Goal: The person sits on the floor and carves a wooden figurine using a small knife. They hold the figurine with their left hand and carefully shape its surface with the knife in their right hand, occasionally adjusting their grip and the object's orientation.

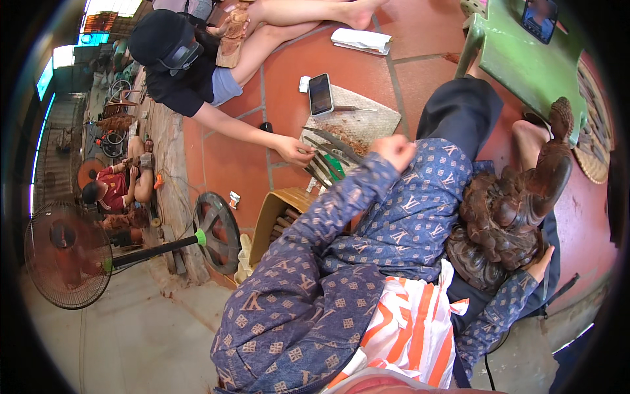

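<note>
A dark brown carved wooden statue (502,220), with a rounded figure and a tall raised part, leans across my lap on the right. My right hand (539,262) grips its lower edge, and part of that hand is hidden by the wood. Over by my knee, away from the statue, my left hand (395,152) is closed with curled fingers; anything inside them is hidden. Beyond it, metal carving chisels (326,161) lie on a pale mat (374,118) among wood shavings. A co-worker's hand (295,151) reaches to these tools.
The co-worker (174,65) sits at the far left holding a small wood carving (233,36). A phone (321,94) lies on the mat. A box of tool handles (269,220) stands left of my arm, near a fan (67,255). Another phone rests on a green plastic stool (525,65).
</note>
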Motion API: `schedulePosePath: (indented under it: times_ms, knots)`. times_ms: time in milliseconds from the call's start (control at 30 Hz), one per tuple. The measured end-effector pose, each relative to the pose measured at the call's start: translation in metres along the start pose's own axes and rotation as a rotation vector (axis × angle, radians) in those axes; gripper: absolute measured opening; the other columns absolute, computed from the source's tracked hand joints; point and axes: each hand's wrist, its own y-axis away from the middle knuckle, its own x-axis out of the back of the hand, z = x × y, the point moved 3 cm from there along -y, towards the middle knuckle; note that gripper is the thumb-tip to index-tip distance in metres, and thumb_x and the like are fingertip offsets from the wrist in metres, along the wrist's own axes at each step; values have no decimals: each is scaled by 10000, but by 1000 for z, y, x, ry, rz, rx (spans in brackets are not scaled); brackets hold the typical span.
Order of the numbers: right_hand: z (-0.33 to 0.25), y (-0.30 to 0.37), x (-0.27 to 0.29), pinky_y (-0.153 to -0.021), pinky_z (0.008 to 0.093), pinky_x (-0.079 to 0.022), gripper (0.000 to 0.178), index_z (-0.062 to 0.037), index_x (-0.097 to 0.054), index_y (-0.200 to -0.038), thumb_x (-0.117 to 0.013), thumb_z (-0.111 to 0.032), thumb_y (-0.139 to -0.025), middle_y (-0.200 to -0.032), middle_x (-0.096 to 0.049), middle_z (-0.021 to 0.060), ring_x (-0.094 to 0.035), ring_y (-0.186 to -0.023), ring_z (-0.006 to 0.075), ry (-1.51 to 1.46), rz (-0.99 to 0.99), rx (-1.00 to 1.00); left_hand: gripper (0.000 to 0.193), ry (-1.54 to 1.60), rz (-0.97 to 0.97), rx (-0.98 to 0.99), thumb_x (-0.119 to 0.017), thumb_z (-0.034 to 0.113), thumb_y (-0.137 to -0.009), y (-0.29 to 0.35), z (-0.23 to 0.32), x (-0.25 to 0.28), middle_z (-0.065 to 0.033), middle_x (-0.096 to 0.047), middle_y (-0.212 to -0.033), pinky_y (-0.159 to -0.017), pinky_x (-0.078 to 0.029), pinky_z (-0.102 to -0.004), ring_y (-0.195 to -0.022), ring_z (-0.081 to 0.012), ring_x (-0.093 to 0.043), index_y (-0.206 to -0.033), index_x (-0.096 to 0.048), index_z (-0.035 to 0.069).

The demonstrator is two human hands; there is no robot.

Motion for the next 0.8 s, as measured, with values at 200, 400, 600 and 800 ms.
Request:
schedulePosePath:
  times_ms: [200, 400, 600, 800]
  knots:
    - [9, -6, 17, -1046, 362, -416, 504, -1, -433, -1411, -548, -168, -949, -1325, -558, 171, -551, -1191, 271, 328, -206, 329, 197, 208, -78, -589, -732, 211, -807, 38, 120, -59, -120, -575, -869, -673, -503, -386, -780, -317, -615, -884, -620, 69]
    - [14, -14, 21, -1020, 337, -451, 601, -76, -341, -1489, -458, 112, -930, -1345, -545, 170, -561, -1191, 248, 376, -225, 279, 600, 140, -170, -662, -754, 269, -777, 53, 150, -96, -183, -437, -1183, -929, -410, -478, -1071, -382, -469, -1263, -472, 60]
    - [19, -3, 18, -1010, 357, -447, 548, -83, -363, -1481, -448, 61, -959, -1352, -530, 137, -553, -1186, 237, 510, -208, 518, 614, 242, -67, -660, -748, 264, -775, 32, 179, -121, -219, -428, -1216, -969, -386, -497, -1132, -427, -438, -1267, -457, 39]
    - [8, 15, -9, -1038, 359, -340, 570, -12, -522, -1341, -538, -446, -972, -1286, -588, 88, -549, -1175, 206, 12, -137, 82, 537, 342, -227, -566, -752, 235, -759, 27, 159, -136, -194, -497, -1170, -940, -432, -446, -1068, -382, -519, -1198, -533, 15]
